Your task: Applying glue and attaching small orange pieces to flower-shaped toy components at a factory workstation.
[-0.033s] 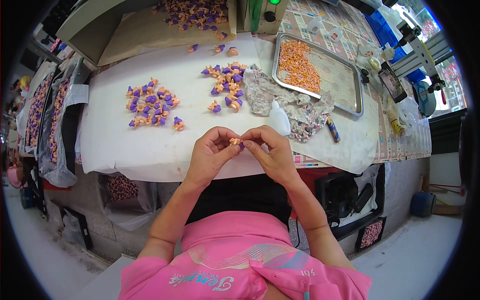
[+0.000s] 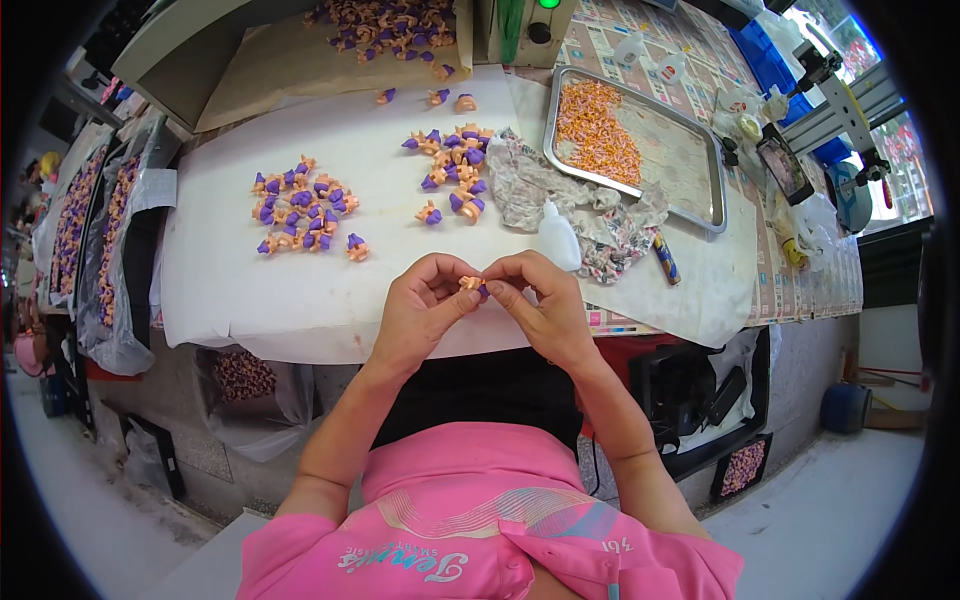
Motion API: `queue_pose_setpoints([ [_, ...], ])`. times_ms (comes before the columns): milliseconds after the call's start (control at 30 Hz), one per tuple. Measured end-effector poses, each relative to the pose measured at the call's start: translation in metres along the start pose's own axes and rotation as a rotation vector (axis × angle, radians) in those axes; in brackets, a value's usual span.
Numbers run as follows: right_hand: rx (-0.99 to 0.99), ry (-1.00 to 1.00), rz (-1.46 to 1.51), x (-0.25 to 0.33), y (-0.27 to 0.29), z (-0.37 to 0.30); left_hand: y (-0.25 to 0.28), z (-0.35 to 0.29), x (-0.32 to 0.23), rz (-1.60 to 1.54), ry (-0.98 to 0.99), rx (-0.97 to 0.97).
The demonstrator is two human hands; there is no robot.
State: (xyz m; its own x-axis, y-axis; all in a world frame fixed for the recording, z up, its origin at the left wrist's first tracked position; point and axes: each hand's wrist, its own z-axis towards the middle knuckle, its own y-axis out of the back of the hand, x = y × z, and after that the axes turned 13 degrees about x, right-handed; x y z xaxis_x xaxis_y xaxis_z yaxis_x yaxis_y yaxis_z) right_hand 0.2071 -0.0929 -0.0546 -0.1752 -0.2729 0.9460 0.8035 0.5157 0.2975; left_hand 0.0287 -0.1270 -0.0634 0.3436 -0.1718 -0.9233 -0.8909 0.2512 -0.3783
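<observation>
Above the near edge of the white sheet, my left hand [image 2: 422,308] and my right hand [image 2: 546,308] meet fingertip to fingertip. Pinched between them is a small peach and purple plastic figure part [image 2: 472,284]; the fingers hide much of it. Both hands are closed on it. Beyond my left hand lies a loose cluster of similar peach and purple parts [image 2: 300,215]. A second group [image 2: 458,165] sits straight ahead of the hands. Just past my right hand is a white squeeze bottle [image 2: 558,240], tipped against a crumpled patterned cloth [image 2: 610,235].
A metal tray [image 2: 718,190] at the right holds many small orange and pink pieces [image 2: 597,130]. A blue marker-like tube [image 2: 666,259] lies nearer. More parts [image 2: 395,28] are heaped at the back beneath a grey housing [image 2: 190,60]. A phone [image 2: 785,165] stands on a mount at far right.
</observation>
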Motion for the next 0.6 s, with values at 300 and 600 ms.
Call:
queue_pose_setpoints([
  [300, 0.035, -0.005, 0.003, -0.003, 0.009, -0.001, -0.003, 0.005, 0.005, 0.020, 0.021, 0.004],
  [600, 0.098, -0.151, 0.217, -0.010, 0.007, -0.003, 0.002, 0.002, 0.004, 0.034, 0.051, 0.032],
])
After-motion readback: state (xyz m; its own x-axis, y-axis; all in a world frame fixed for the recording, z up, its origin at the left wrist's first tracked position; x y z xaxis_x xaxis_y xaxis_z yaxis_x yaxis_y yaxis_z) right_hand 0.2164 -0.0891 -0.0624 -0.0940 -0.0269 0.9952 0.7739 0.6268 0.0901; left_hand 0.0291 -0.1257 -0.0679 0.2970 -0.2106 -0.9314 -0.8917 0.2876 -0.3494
